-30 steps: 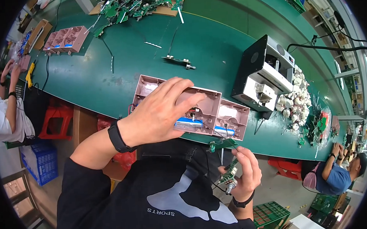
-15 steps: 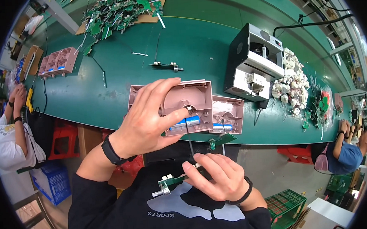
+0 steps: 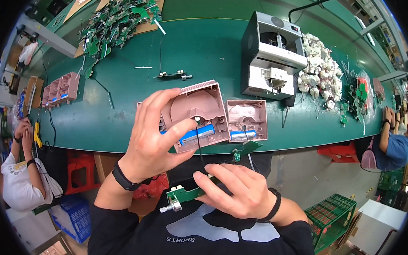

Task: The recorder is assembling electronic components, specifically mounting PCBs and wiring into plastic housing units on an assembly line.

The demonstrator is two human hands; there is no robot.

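My left hand (image 3: 145, 142) is closed around a pink plastic housing (image 3: 186, 105), tilted at the table's near edge. A blue cylindrical battery (image 3: 204, 133) lies inside it. The thumb is at a small white connector in the housing's middle. From there a black cable (image 3: 199, 148) runs down toward my right hand (image 3: 237, 192), which grips a green circuit board (image 3: 189, 193) with a metal-shafted knob part. The fingers cover the board's other end. Just right of the held housing sits another pink housing (image 3: 247, 107) with a blue battery; a small green board (image 3: 247, 148) hangs by the table edge.
A black-and-silver machine (image 3: 274, 54) stands at the right beside a heap of white parts (image 3: 320, 70). Green boards (image 3: 115, 28) are piled far left. Another circuit board (image 3: 173, 76) lies mid-table; pink housings (image 3: 61, 90) sit left. People work at both sides.
The held housing has tilted and come apart from the neighbouring housing, leaving a gap. Both hands keep their hold. The whole view has shifted slightly.
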